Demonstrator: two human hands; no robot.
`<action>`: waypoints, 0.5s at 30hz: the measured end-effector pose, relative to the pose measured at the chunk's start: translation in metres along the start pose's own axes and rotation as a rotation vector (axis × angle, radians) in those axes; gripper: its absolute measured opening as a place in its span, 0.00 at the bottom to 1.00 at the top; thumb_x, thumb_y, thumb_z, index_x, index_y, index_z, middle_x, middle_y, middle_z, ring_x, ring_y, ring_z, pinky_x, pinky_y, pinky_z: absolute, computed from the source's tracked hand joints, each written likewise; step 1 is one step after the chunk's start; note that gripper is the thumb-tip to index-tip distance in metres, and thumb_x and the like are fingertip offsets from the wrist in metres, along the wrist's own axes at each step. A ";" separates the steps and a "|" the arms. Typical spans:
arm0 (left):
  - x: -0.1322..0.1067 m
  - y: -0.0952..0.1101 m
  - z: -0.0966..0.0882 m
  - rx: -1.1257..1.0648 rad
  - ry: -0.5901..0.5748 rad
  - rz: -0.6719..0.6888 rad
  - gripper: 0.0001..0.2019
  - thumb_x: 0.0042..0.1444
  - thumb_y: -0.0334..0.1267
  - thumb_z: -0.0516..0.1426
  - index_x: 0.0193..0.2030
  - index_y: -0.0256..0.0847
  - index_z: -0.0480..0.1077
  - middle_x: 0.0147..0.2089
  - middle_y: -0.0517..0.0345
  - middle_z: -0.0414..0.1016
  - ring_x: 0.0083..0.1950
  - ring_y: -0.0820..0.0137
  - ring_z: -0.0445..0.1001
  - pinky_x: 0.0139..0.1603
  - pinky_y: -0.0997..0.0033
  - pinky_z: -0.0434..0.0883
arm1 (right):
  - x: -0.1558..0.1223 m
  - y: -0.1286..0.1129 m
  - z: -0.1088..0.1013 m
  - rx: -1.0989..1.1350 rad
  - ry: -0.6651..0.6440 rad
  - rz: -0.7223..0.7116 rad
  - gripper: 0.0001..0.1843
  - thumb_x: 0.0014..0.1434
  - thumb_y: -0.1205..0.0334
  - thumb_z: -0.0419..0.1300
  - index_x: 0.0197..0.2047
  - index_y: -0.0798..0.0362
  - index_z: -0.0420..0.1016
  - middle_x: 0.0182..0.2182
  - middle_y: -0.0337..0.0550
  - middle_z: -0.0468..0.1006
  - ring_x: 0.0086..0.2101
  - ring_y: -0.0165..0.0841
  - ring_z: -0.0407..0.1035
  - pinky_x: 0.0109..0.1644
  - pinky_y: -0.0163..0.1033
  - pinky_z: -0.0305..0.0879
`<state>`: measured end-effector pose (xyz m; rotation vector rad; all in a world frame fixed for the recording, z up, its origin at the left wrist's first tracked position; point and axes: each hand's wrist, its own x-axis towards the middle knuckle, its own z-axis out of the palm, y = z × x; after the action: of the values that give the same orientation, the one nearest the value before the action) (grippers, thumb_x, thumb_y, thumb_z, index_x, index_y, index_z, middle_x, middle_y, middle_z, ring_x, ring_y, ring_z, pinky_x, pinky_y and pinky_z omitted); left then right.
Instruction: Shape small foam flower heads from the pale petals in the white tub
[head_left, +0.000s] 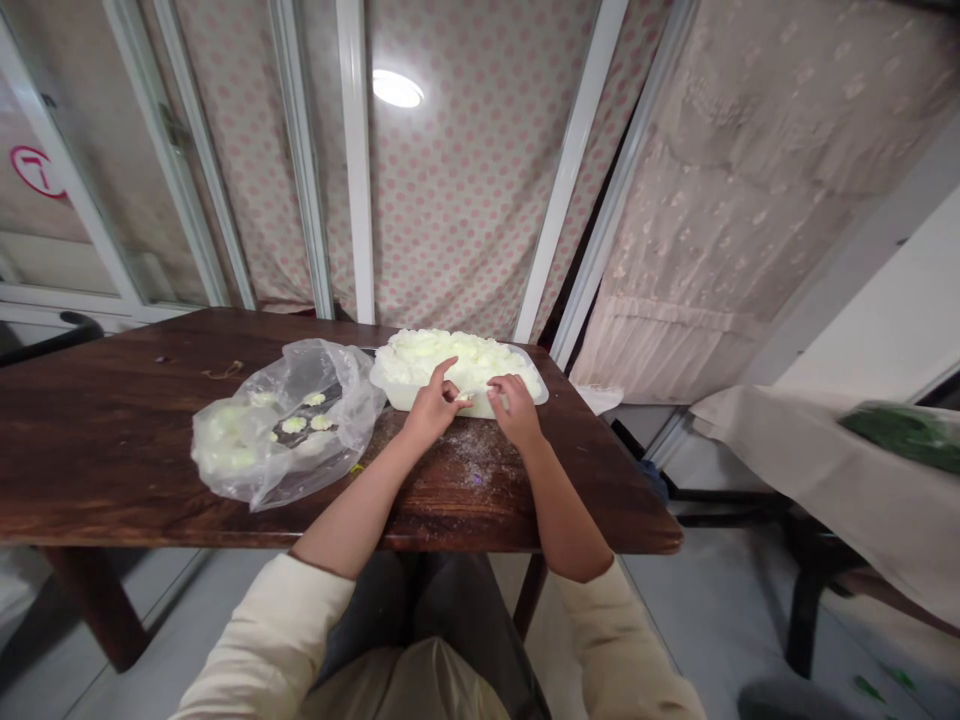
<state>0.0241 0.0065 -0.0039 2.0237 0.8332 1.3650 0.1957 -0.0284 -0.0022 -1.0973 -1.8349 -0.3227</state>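
A white plastic tub (pixel 406 397) on the table is heaped with pale yellow-green, flower-like pieces (pixel 442 347). My left hand (pixel 433 408) is in front of the tub, thumb and fingertips pinching a small pale piece (pixel 464 398), with the index finger raised. Close beside it on the right, my right hand (pixel 516 408) curls its thumb and fingers together at the tub's front rim. Whatever is between those fingertips is too small to name. Left of the tub lies a clear plastic bag (pixel 352 385), with several pale flower-shaped pieces (pixel 294 425) in and on it.
The dark wooden table (pixel 112 430) has white powdery crumbs (pixel 480 450) scattered near its front edge. Behind it stand framed glass panels with a dotted curtain (pixel 450 200). At the right, a cloth-covered table (pixel 810 460) bears a bag of something green (pixel 900 430).
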 end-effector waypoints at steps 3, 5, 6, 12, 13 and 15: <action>-0.002 -0.001 0.001 0.019 -0.032 0.025 0.29 0.46 0.32 0.57 0.57 0.41 0.54 0.24 0.69 0.63 0.28 0.78 0.65 0.36 0.78 0.63 | 0.001 -0.005 0.009 0.028 -0.162 -0.064 0.15 0.59 0.58 0.49 0.46 0.52 0.70 0.36 0.45 0.70 0.40 0.35 0.61 0.47 0.43 0.59; -0.002 -0.002 0.001 0.062 -0.038 0.054 0.26 0.48 0.34 0.57 0.54 0.41 0.56 0.26 0.67 0.65 0.30 0.77 0.66 0.37 0.77 0.64 | 0.001 -0.003 0.013 0.080 -0.180 -0.047 0.14 0.60 0.59 0.49 0.44 0.50 0.72 0.36 0.44 0.70 0.40 0.34 0.62 0.47 0.42 0.60; -0.002 -0.003 0.001 0.088 -0.046 0.072 0.24 0.48 0.35 0.56 0.54 0.40 0.57 0.27 0.66 0.67 0.32 0.76 0.67 0.38 0.76 0.65 | 0.001 -0.001 0.014 0.111 -0.167 -0.027 0.13 0.59 0.58 0.50 0.42 0.49 0.73 0.35 0.44 0.70 0.40 0.34 0.62 0.47 0.42 0.61; -0.004 -0.006 0.002 0.227 -0.068 0.143 0.19 0.52 0.38 0.54 0.51 0.40 0.60 0.37 0.57 0.73 0.38 0.72 0.72 0.42 0.72 0.67 | 0.002 0.005 0.018 0.275 -0.042 0.112 0.08 0.54 0.59 0.57 0.33 0.50 0.76 0.30 0.42 0.69 0.35 0.32 0.65 0.40 0.39 0.64; -0.004 -0.006 0.002 0.259 -0.071 0.160 0.17 0.53 0.39 0.54 0.50 0.39 0.62 0.38 0.55 0.73 0.39 0.71 0.72 0.43 0.71 0.67 | 0.002 0.004 0.018 0.289 -0.034 0.126 0.08 0.54 0.59 0.57 0.32 0.51 0.76 0.29 0.41 0.69 0.33 0.31 0.65 0.38 0.38 0.64; -0.004 -0.005 0.001 0.332 -0.075 0.200 0.15 0.55 0.40 0.52 0.47 0.38 0.64 0.39 0.52 0.73 0.41 0.69 0.72 0.44 0.70 0.67 | 0.003 0.002 0.017 0.302 -0.029 0.149 0.07 0.53 0.60 0.58 0.30 0.52 0.76 0.27 0.40 0.68 0.31 0.30 0.64 0.35 0.37 0.63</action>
<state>0.0230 0.0066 -0.0110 2.4547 0.8918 1.3141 0.1869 -0.0149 -0.0093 -1.0222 -1.7461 0.0575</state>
